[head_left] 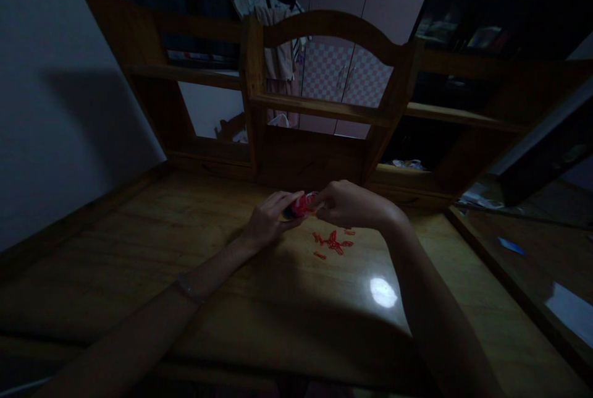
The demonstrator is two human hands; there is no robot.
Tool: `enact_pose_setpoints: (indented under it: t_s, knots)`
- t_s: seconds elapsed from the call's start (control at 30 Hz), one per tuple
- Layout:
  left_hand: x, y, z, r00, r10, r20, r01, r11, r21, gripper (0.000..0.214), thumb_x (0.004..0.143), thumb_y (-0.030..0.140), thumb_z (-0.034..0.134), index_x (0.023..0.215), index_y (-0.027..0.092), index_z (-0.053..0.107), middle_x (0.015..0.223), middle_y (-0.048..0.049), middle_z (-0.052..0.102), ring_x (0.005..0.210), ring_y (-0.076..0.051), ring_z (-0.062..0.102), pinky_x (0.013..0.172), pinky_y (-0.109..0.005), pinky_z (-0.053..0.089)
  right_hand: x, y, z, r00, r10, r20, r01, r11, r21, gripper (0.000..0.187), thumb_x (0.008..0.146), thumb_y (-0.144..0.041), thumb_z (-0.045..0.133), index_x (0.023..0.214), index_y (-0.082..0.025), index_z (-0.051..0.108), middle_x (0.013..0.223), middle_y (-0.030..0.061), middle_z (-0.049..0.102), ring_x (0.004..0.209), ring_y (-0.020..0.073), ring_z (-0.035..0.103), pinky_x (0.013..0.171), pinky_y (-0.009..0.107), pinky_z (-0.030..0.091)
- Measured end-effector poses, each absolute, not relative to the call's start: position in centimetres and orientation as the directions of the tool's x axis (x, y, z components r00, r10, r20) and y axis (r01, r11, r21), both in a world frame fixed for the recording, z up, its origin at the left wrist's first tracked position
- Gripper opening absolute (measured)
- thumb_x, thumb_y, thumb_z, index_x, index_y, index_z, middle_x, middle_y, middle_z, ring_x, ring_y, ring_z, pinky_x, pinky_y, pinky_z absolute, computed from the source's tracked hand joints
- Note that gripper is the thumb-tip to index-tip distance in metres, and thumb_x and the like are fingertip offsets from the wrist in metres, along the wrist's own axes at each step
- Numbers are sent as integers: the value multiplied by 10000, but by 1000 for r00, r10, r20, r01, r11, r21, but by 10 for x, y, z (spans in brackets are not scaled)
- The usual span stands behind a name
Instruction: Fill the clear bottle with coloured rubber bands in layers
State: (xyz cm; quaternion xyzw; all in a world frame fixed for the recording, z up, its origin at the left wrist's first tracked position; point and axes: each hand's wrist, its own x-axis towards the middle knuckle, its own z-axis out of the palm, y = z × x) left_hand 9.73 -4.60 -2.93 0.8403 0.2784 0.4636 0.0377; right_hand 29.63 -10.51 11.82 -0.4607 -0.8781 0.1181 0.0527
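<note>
My left hand [271,219] is wrapped around a small container [302,205], tilted to the right, with red showing through its side and a dark band near its base. At the container's right end, the bent fingers of my right hand [336,203] are pinched together; what lies between them is hidden. A bit of orange shows just below those fingertips. On the desk below my hands lies a small heap of red clips [334,242], which look like paper clips. Several orange ones [319,255] lie loose around it.
The wooden desk [185,219] has a raised shelf unit [319,115] along its back. A bright light reflection shows on the desktop near my right forearm. To the right is a lower wooden surface with a blue card [511,245] and white paper [572,311]. Clothes hang behind.
</note>
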Motion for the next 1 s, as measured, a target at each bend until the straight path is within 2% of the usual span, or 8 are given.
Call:
enact_pose_setpoints:
  t_s: [0.1,0.2,0.33,0.63,0.8,1.0]
  knots:
    - [96,-46,-30,418,489,765,440,-846,301,524,826,343,664,1321,261,514,1169,-71,624,1077,-218,591,939,-372,500,294,-105,116,-555,829,-65,817,528,-231,272,763,-193,502,902,-179,735,695,29,657,546,82,479,549,214,319]
    - [95,-45,-28,403,481,778,456,-843,285,527,823,341,668,1322,269,517,1163,-67,627,1072,-220,592,936,-375,501,291,-105,115,-534,837,-119,837,502,-217,338,760,-217,528,1043,-209,711,730,35,685,557,94,525,556,212,337]
    - [92,-45,-27,380,494,782,487,-826,285,525,828,341,661,1328,272,514,1181,-71,619,1082,-226,585,947,-386,493,289,-105,112,-534,837,-124,838,504,-209,458,767,-254,526,1210,-249,638,752,30,703,554,106,553,554,216,353]
    - [89,-43,-25,379,498,780,507,-817,275,527,839,330,647,1341,285,495,1204,-70,606,1098,-231,576,962,-394,485,288,-101,103,-545,834,-86,832,526,-175,430,766,-274,575,1186,-231,652,954,84,719,791,180,645,655,245,406]
    - [89,-36,-23,343,505,792,492,-815,307,495,850,314,632,1327,276,502,1211,-75,599,1106,-229,570,983,-411,475,291,-100,109,-563,820,-97,816,535,-218,482,786,-271,565,1267,-252,599,809,47,709,703,158,629,629,230,392]
    - [88,-31,-24,307,516,800,499,-803,326,468,853,280,625,1308,277,520,1229,-70,581,1122,-222,562,987,-407,472,297,-103,115,-636,771,-2,747,616,-251,457,772,-233,558,1222,-250,637,808,32,699,674,136,588,652,221,382]
